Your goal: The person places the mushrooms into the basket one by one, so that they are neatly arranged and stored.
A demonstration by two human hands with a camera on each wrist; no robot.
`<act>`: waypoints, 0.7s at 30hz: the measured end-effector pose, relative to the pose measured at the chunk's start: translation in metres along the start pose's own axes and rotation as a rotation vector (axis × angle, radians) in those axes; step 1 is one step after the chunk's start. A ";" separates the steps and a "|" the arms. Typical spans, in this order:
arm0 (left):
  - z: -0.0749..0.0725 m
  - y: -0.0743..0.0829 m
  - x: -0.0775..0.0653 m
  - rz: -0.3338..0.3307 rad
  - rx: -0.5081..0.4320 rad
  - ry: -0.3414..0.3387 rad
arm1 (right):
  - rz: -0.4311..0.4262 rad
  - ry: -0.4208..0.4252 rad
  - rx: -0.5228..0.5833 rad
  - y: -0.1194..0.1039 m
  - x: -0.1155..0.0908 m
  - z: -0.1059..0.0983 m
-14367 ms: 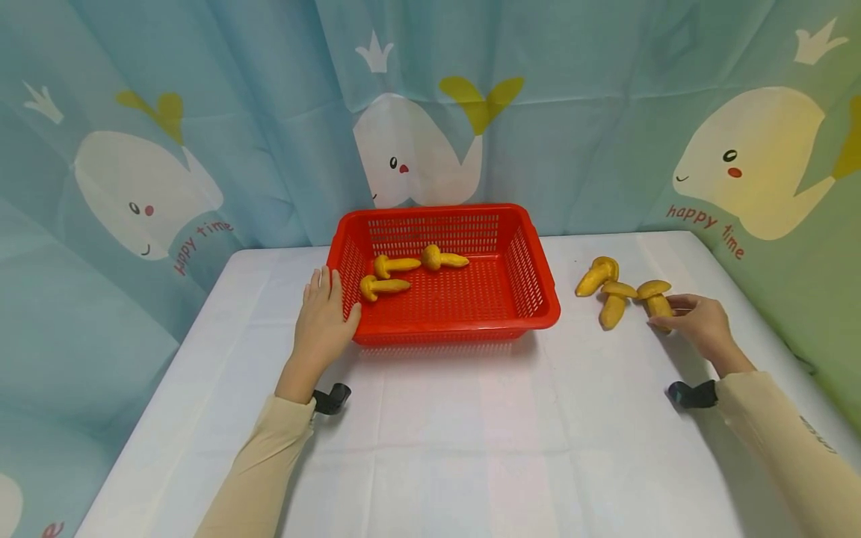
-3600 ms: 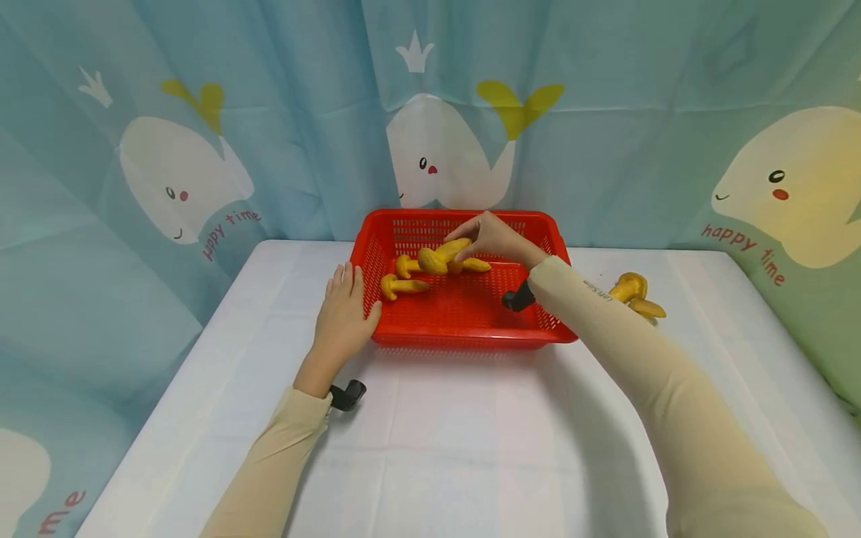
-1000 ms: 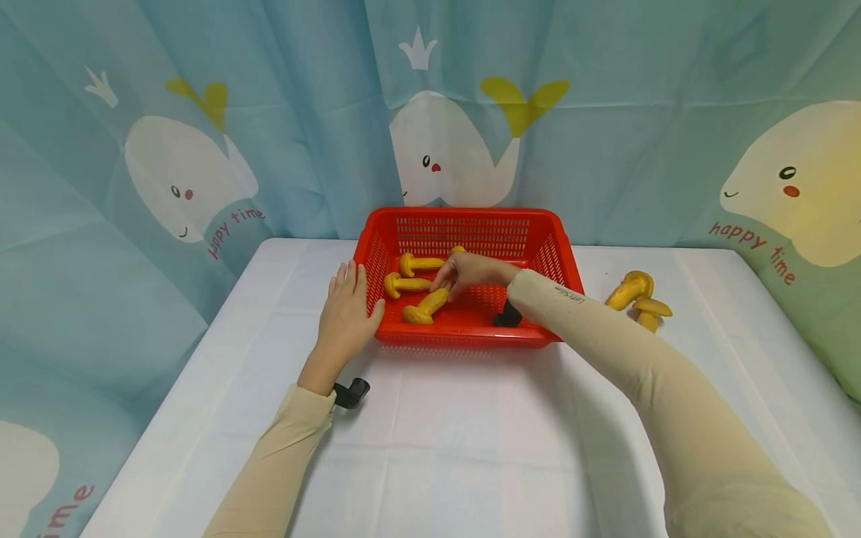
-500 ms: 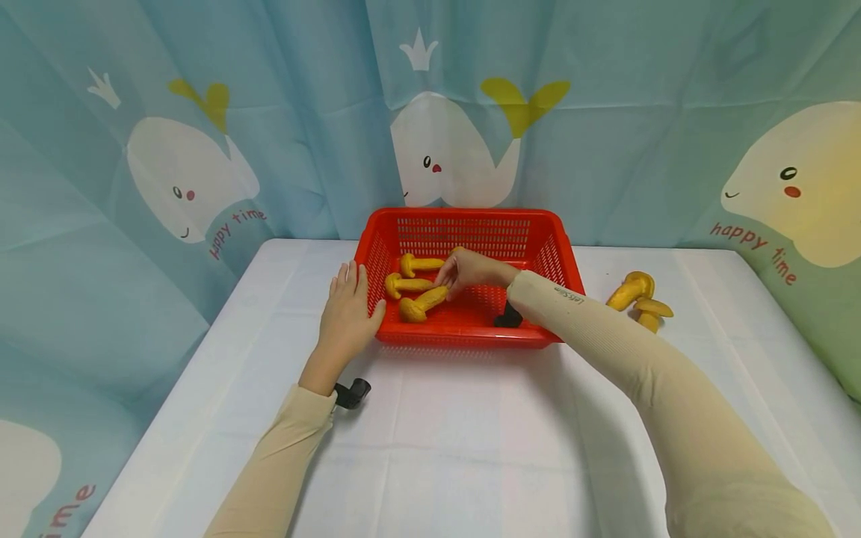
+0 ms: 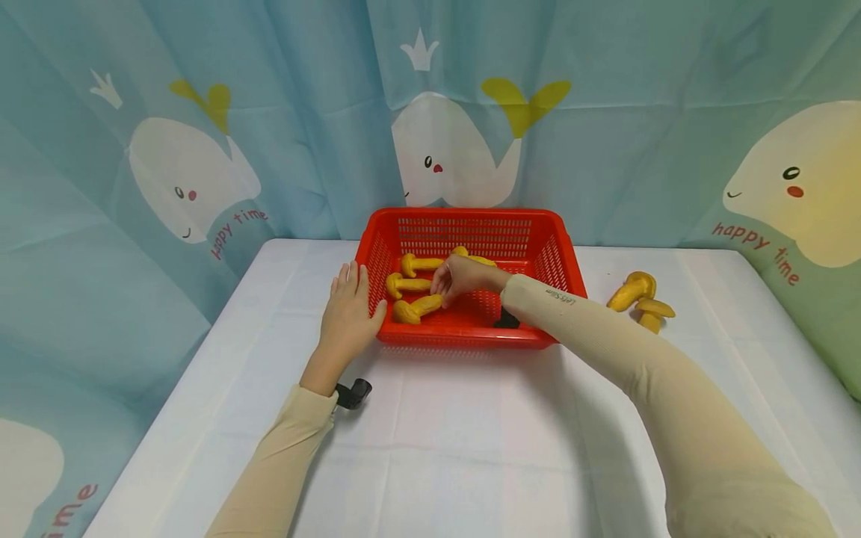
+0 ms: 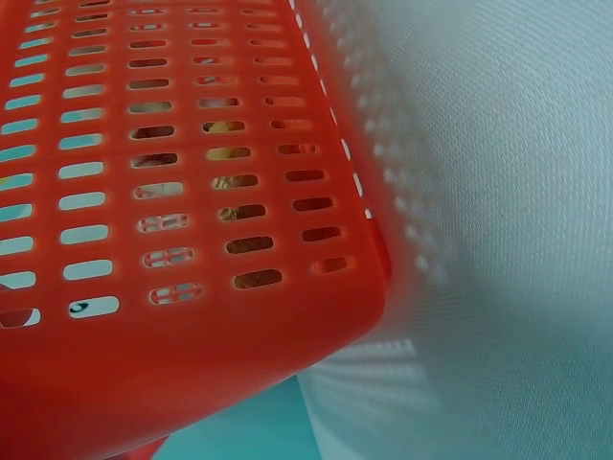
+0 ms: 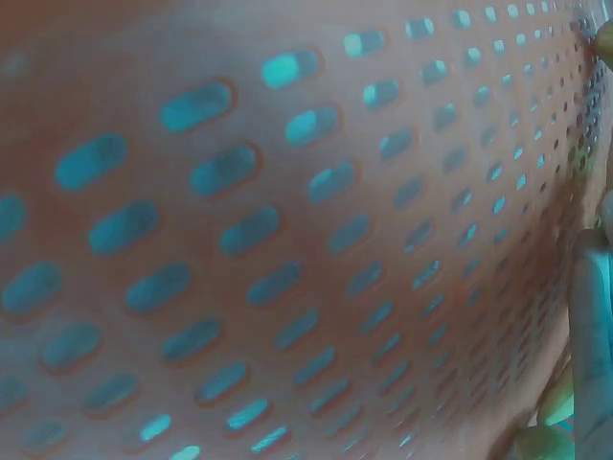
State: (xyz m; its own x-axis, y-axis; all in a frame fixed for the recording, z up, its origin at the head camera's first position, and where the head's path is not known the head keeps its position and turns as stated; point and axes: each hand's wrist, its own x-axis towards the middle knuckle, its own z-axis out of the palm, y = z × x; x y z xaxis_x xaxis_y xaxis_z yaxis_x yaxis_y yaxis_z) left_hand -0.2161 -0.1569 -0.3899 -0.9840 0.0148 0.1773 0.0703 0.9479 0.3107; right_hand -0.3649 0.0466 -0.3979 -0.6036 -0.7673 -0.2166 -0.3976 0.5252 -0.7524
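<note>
Near the frame's centre, inside the red basket (image 5: 538,246), the right hand (image 5: 460,275) pinched the stem end of a yellow mushroom (image 5: 415,308) — its long axis running lower left, cap toward the left hand (image 5: 348,314) — which lay flat against the basket's wall.

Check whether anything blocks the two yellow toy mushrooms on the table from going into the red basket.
Nothing visible does: the two yellow toy mushrooms lie right of the red perforated plastic basket, bare white tablecloth between, only its low side wall to clear.
</note>
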 end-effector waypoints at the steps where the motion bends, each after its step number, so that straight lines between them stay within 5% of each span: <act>1: 0.000 0.000 0.000 0.000 0.001 0.000 | 0.003 0.000 0.002 0.000 0.000 0.000; 21: 0.000 0.000 0.001 0.003 0.002 0.005 | 0.118 -0.111 0.200 0.009 -0.002 -0.009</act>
State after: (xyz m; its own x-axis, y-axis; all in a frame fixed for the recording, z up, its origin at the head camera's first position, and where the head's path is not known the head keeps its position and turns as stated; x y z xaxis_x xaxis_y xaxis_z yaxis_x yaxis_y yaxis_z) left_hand -0.2166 -0.1568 -0.3894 -0.9830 0.0164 0.1827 0.0732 0.9485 0.3083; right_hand -0.3730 0.0559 -0.3985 -0.5539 -0.7462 -0.3692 -0.1772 0.5389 -0.8235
